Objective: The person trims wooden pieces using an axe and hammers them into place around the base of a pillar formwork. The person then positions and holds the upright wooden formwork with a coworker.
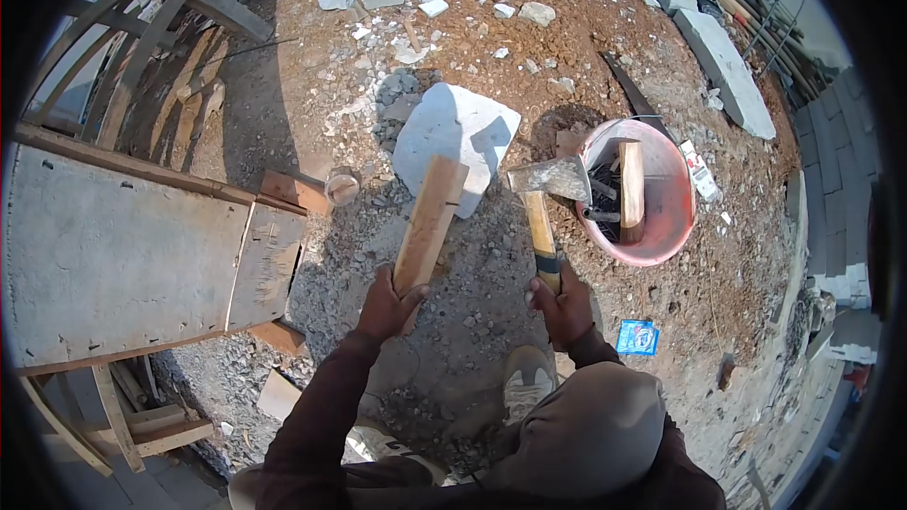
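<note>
One pink bucket [678,222] right of one pale stone block [444,127]. One wood piece [430,227], top over block, gripped by curled left fingers [416,294]. One hatchet [540,227], blade beside bucket, handle in closed right hand [564,306]. Both forearms reach forward.

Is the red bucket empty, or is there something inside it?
Not empty: in the bucket, a wooden block stands out among dark pieces, though the bottom is hidden.
</note>
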Demonstrator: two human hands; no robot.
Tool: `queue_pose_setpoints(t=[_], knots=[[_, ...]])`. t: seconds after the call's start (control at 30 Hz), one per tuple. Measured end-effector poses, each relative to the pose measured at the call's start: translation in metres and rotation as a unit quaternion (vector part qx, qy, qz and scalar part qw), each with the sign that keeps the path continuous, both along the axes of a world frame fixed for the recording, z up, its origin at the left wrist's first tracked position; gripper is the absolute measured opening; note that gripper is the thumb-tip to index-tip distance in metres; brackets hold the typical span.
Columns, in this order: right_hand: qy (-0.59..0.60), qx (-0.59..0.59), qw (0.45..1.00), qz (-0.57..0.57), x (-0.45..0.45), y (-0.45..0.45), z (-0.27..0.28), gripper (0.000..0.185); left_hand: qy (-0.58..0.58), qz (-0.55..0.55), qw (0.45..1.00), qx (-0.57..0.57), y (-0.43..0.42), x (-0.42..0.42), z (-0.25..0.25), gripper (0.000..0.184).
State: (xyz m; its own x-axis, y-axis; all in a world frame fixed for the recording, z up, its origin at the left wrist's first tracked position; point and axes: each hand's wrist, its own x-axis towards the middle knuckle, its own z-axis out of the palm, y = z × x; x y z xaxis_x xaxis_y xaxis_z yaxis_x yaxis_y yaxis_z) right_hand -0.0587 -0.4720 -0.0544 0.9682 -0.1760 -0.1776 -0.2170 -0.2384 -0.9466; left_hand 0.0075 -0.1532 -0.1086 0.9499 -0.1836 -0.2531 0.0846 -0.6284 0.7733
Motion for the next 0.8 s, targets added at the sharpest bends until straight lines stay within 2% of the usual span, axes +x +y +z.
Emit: queue_pose_setpoints(t=[0.03, 0.13, 0.17, 0.27, 0.37, 0.47, 0.57, 0.6, 0.63, 0.73, 0.8], knots=[[0.015, 0.022, 1.000, -0.008, 0.004, 0.006, 0.007, 0.026, 0.014, 0.038, 0.998, -0.039, -0.014, 0.004, 0.003, 0.048], [0.053, 0.029, 0.998, 0.019, 0.018, 0.007, 0.003, 0.026, 0.086, 0.048, 0.995, -0.019, -0.034, 0.020, -0.005, 0.052], [0.067, 0.021, 0.997, 0.036, 0.022, 0.005, 0.000, 0.026, 0.075, 0.053, 0.996, -0.008, -0.039, 0.019, -0.009, 0.054], [0.143, 0.093, 0.982, 0.086, 0.047, -0.003, 0.021, 0.030, 0.054, 0.062, 0.997, 0.013, -0.050, 0.015, -0.019, 0.057], [0.022, 0.089, 0.994, 0.052, 0.073, -0.008, 0.065, 0.035, 0.054, 0.062, 0.996, 0.015, -0.045, 0.016, -0.021, 0.057], [-0.142, 0.156, 0.975, -0.075, 0.096, -0.003, 0.110, 0.036, 0.048, 0.058, 0.997, 0.011, -0.044, 0.018, -0.022, 0.059], [-0.106, 0.086, 0.986, -0.091, 0.092, -0.001, 0.074, 0.036, 0.056, 0.062, 0.996, 0.014, -0.049, 0.016, -0.016, 0.060], [-0.057, 0.002, 0.998, -0.020, 0.082, 0.000, 0.044, 0.035, 0.053, 0.061, 0.997, 0.017, -0.049, 0.016, -0.015, 0.060], [0.018, -0.030, 0.990, 0.138, 0.076, -0.008, 0.018, 0.036, 0.049, 0.060, 0.997, 0.021, -0.047, 0.016, -0.014, 0.061], [0.112, -0.121, 0.945, 0.282, 0.063, -0.013, 0.022, 0.041, 0.034, 0.062, 0.997, 0.000, -0.033, 0.020, -0.019, 0.063], [0.078, -0.081, 0.965, 0.237, 0.066, -0.015, 0.041, 0.039, 0.066, 0.061, 0.996, 0.023, -0.025, 0.019, -0.023, 0.063]])
